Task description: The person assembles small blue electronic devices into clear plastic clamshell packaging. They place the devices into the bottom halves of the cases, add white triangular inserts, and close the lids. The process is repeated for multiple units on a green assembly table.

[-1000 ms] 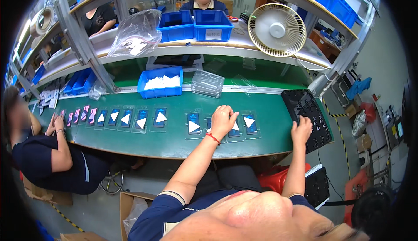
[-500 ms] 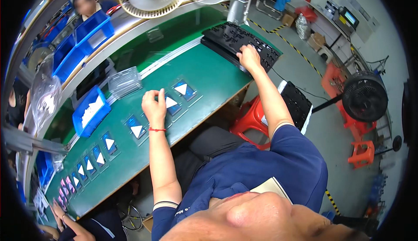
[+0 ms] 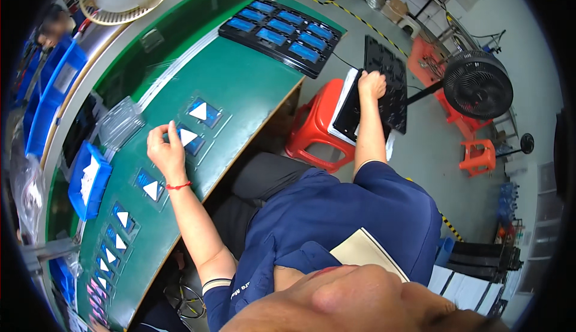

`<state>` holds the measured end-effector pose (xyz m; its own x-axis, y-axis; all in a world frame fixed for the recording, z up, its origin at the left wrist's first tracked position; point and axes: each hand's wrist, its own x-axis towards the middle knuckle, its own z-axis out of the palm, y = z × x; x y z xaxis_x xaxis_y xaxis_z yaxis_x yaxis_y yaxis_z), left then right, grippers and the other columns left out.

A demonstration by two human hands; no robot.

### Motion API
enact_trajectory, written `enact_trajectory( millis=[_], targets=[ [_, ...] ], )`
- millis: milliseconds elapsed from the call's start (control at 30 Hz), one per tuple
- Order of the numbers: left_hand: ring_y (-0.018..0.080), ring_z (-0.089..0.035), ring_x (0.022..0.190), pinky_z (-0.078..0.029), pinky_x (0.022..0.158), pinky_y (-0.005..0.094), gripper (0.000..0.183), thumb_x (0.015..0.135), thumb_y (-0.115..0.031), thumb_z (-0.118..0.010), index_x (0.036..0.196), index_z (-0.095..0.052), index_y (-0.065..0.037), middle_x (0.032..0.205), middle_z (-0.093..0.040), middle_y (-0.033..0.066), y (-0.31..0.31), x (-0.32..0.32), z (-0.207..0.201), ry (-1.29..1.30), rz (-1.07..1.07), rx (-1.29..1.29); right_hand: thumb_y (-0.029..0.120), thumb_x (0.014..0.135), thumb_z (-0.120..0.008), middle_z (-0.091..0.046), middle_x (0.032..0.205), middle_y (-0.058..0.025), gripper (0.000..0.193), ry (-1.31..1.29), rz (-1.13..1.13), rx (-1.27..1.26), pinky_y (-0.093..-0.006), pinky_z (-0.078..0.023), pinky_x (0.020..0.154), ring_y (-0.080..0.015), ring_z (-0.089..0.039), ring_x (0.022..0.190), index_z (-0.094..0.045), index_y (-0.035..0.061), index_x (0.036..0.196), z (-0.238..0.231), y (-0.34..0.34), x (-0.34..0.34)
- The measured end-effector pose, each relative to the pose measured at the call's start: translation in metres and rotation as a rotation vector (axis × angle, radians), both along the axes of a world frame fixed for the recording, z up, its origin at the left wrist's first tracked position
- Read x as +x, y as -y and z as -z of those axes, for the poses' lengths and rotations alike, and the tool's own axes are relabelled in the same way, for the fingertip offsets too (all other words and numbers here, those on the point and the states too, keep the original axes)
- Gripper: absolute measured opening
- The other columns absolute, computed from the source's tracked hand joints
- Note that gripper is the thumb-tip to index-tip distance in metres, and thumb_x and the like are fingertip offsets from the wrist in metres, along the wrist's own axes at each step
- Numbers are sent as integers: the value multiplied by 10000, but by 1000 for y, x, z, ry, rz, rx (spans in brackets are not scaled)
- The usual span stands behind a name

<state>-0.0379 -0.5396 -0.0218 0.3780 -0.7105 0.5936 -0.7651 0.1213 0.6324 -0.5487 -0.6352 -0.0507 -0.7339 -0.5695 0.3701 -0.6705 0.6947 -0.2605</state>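
Observation:
Beside the red stool, my right hand grips the edge of an empty black moulded tray, which is tilted over other black trays. My left hand is held by the bench row with its thumb apart from the bent fingers, and nothing shows in it. Close to its thumb lies a clear plastic holder with a blue piece and a white triangle. Similar holders lie on both sides along the bench. A black tray filled with blue rectangular pieces rests at the far end.
The green bench curves away to the left. A blue bin of white pieces and clear plastic trays stand along its back. The red stool bears the black trays. A black fan stands to the right.
My right hand has moved from the bench's far end to the stool with the empty black tray, uncovering the tray of blue pieces. My view has turned right.

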Motion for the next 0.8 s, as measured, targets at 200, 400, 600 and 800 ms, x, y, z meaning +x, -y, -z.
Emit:
enact_trajectory(
  millis=[200,400,600,800],
  targets=[
    [231,-575,673,-458,611,341,192,850,-173,-673,755,-628,-13,769,-617,90,2,0,1,24,13,67,438,861,-598,-540,1229,-174,472,107,43,365,-434,-461,904,-321,-597,1078,-648,37,1104,101,-23,0],
    [217,-565,645,-454,593,332,192,851,-167,-673,754,-627,-7,752,-608,91,1,2,0,-23,-8,95,400,851,-592,-550,1239,-215,451,267,26,346,-421,-496,897,-351,-607,1073,-663,20,1083,83,-16,1],
    [214,-562,646,-455,596,329,195,850,-171,-674,759,-628,-4,748,-604,91,0,-2,-1,-3,24,78,363,826,-604,-587,1199,-224,413,256,-38,412,-422,-502,890,-361,-626,1040,-681,20,1042,73,-28,8],
    [212,-562,641,-454,591,325,193,848,-170,-675,761,-629,-4,748,-607,89,1,1,1,-40,28,71,353,819,-602,-597,1183,-229,407,191,-92,395,-430,-506,875,-362,-622,1050,-685,23,1044,85,-35,24]
  ],
)
